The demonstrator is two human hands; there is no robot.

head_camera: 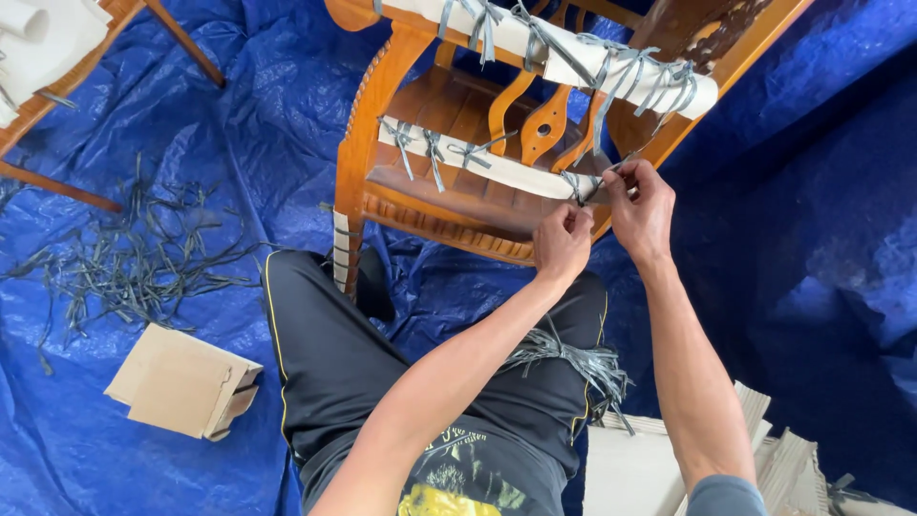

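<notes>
A loose heap of grey plastic straps (134,258) lies on the blue tarpaulin floor (239,105). At the carved wooden chair (458,124), left hand (562,244) and right hand (640,205) each pinch a grey strap end (585,186) over white padding (497,167); pulling evenly would seat the knot snugly.

1. The wooden chair (449,124) runs off the top edge, so its upper frame is unseen.
2. A second chair (57,57) at the top left corner shows only a corner.
3. The knot between the left hand (562,244) and right hand (640,205) is too small to tell.
4. The stacked white sheets (659,459) are cut by the bottom edge.
</notes>
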